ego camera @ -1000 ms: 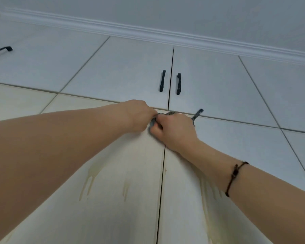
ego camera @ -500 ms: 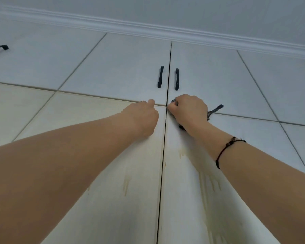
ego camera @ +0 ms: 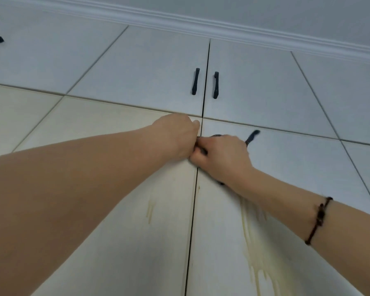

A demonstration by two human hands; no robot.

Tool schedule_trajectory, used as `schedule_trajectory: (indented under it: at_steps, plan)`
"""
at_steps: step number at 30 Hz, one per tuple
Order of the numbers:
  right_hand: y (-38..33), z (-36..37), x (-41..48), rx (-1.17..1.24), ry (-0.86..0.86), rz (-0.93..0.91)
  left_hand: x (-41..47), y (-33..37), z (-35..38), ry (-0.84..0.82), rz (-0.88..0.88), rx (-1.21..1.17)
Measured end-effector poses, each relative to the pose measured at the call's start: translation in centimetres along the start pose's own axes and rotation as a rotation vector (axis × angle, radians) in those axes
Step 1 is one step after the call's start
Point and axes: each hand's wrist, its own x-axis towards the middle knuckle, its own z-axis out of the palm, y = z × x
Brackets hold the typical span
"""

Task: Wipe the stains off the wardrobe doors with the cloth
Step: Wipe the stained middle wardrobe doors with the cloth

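Two hands met at the door seam, cloth bunched in the right

- Both hands are found at the centre of the frame, where the seam [ego camera: 193, 210] between the two cream wardrobe doors [ego camera: 286, 167] meets the line of the grey upper doors.
- The right hand [ego camera: 222, 157] is closed round the dark cloth [ego camera: 251, 137]. Most of the cloth is hidden under the palm. One tail is seen sticking out toward the upper right, and a dark scrap shows below the wrist. The wad appears to be held against the door, presumably so that a thick rubbing face is kept under the palm.
- The left hand [ego camera: 175, 135] is curled, knuckles up, and touches the right hand at the seam. A pinch on the cloth's edge is suggested, perhaps to gather or re-fold it, but it cannot be told whether anything is actually held.
- Yellowish drip stains [ego camera: 255, 242] are noted at the lower right of the frame, running down the right door. A fainter streak [ego camera: 150, 210] is marked on the left door, lower centre. Neither is under the cloth.
- Judgement: the cloth is being readied rather than dragged. Most of the wiping is judged outstanding, since the runs lie well below the hands.
- Black handles [ego camera: 194, 84] on the upper doors are left untouched. A cord bracelet [ego camera: 317, 221] is worn on the right wrist.
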Motion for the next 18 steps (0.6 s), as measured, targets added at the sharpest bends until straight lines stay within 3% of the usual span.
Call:
schedule_trajectory:
  at_steps: [4,6,10,15,18]
  plan:
    - [3.6,-0.9,4.6,-0.011,0.08,0.279,-0.2,0.8,1.1,-0.061,-0.078,0.003]
    - [2.0,-0.3,4.2,-0.022,0.091,0.265,-0.2,0.9,1.3,-0.063,-0.104,-0.027]
    - [-0.3,-0.2,-1.3,0.015,0.024,0.025,-0.7,1.2,1.1,-0.116,-0.132,-0.051]
    - [6.9,-1.2,2.7,0.015,0.152,0.419,-0.6,1.4,-0.3,-0.112,-0.088,-0.037]
    - [5.6,-0.8,1.7,-0.028,0.173,0.371,-0.2,1.6,-1.1,-0.096,-0.066,-0.023]
